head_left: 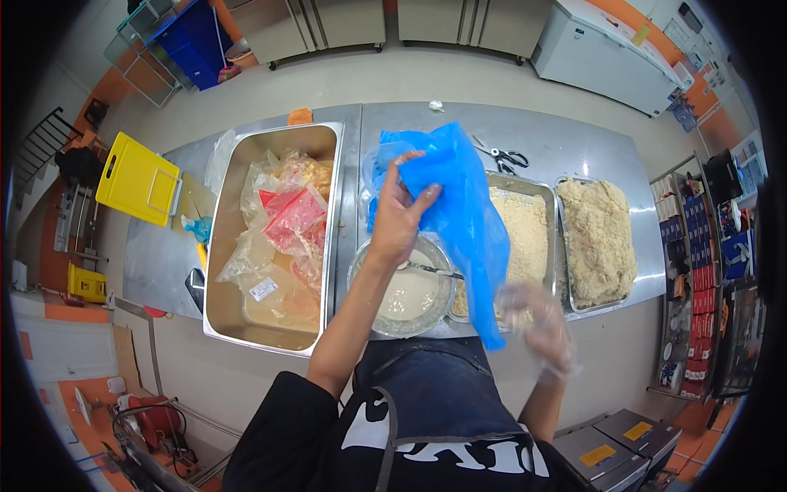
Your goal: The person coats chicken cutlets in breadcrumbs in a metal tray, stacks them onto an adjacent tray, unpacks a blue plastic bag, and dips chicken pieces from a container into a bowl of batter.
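Bare, my left hand [400,217] pinches the upper edge of a blue plastic bag [459,193] between thumb and fingers. The bag hangs down across the table toward my body. A clear plastic glove covers my right hand [537,324], which is smeared by motion beside the bag's lower end; its fingers are not readable. Below my left wrist sits a bowl of pale batter [406,295] with a metal utensil [430,269] lying across it. Behind my left hand is a clear plastic container [379,164], partly hidden.
On the left, a deep steel pan [215,287] holds bagged food and a red bag [295,217]. Two trays of crumbs [525,225] [597,238] stand at right, near black scissors [510,160]. A yellow board [135,180] leans at the table's far left.
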`<state>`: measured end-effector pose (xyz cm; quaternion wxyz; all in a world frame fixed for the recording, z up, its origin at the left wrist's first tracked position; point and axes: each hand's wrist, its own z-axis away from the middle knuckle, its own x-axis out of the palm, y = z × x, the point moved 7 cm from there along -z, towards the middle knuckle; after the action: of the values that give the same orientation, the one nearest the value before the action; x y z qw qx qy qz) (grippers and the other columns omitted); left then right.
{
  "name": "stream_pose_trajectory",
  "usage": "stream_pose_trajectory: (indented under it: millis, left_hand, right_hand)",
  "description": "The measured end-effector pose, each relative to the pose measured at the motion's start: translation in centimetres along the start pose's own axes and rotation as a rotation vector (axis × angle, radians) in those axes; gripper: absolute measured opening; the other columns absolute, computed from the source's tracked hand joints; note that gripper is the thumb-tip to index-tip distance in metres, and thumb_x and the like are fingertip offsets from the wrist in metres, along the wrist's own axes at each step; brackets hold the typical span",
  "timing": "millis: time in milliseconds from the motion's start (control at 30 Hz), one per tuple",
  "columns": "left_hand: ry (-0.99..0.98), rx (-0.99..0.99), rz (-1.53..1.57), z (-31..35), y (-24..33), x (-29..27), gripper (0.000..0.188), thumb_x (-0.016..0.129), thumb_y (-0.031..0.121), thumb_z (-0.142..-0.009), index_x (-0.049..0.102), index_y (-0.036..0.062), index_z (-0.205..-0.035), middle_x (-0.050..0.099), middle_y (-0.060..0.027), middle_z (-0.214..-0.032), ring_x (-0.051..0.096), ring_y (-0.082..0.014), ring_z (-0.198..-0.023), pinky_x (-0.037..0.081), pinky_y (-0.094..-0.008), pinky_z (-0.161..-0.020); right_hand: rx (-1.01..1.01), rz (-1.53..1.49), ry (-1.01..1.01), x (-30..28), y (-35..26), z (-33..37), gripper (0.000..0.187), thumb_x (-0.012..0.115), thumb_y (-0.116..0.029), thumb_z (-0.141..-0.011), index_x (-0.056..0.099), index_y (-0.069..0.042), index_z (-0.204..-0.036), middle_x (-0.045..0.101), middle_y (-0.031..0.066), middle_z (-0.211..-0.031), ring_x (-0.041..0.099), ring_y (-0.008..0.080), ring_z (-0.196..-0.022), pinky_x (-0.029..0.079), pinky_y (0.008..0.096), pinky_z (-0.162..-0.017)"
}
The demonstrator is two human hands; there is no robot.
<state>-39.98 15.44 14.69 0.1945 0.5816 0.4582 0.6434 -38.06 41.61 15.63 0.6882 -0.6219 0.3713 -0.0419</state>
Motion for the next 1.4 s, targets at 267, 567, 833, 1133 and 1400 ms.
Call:
stream_pose_trajectory:
  millis: [267, 567, 833, 1133, 1400]
  left_hand:
    - [-0.219, 0.189, -0.417, -3.3, -0.3, 6.0, 0.051, 0.066, -0.001, -0.091, 0.042, 0.0107, -0.135, 0.054, -0.0083, -0.121, 0.056, -0.0155, -0.111, 0.052, -0.0332, -0.096]
    - [0.495, 0.415, -1.321, -2.9, -0.3, -9.2, 0.065, 0.067, 0.036, -0.092, 0.044, -0.0072, -0.134, 0.053, -0.0255, -0.13, 0.054, -0.0363, -0.118, 0.045, -0.0447, -0.098]
    - [0.594, -0.098, -1.171, -4.0, -6.4, -21.5, 0.04, 0.066, 0.031, -0.087, 0.058, -0.0079, -0.096, 0.065, -0.0238, -0.072, 0.066, -0.0368, -0.072, 0.051, -0.0462, -0.072]
    - [0.761, 0.324, -0.861, -1.3, 1.4, -13.2, 0.013, 0.057, 0.005, -0.086, 0.045, 0.0006, -0.088, 0.047, -0.0052, -0.062, 0.046, -0.0132, -0.053, 0.037, -0.0331, -0.048]
    - [0.733, 0.214, -0.875, -2.1, -0.1, -14.2, 0.012, 0.055, 0.003, -0.088, 0.043, 0.0003, -0.09, 0.048, -0.0064, -0.065, 0.044, -0.0119, -0.053, 0.036, -0.0324, -0.048]
  right_hand:
    - [-0.032, -0.401, 0.383, -2.0, 2.6, -12.2, 0.067, 0.079, -0.022, -0.082, 0.049, -0.005, -0.139, 0.054, 0.014, -0.135, 0.054, 0.0257, -0.121, 0.05, 0.0405, -0.093]
    - [-0.084, -0.307, 0.651, -2.6, 12.7, -17.4, 0.047, 0.071, -0.007, -0.086, 0.054, -0.003, -0.13, 0.066, 0.0104, -0.114, 0.064, 0.0187, -0.102, 0.053, 0.0356, -0.087]
    - [0.313, -0.89, 0.622, 0.8, 19.3, -22.0, 0.069, 0.076, -0.007, -0.082, 0.041, -0.003, -0.141, 0.06, 0.0142, -0.126, 0.06, 0.0271, -0.112, 0.052, 0.0419, -0.096]
    - [0.258, -0.345, 0.403, 5.2, 23.6, -27.4, 0.043, 0.075, -0.015, -0.083, 0.062, 0.0, -0.122, 0.07, 0.0156, -0.111, 0.066, 0.0243, -0.102, 0.052, 0.0384, -0.089]
    - [0.15, 0.198, 0.23, 11.8, 21.4, -32.2, 0.045, 0.071, -0.026, -0.083, 0.062, 0.001, -0.118, 0.065, 0.0291, -0.109, 0.062, 0.0463, -0.103, 0.049, 0.0492, -0.091]
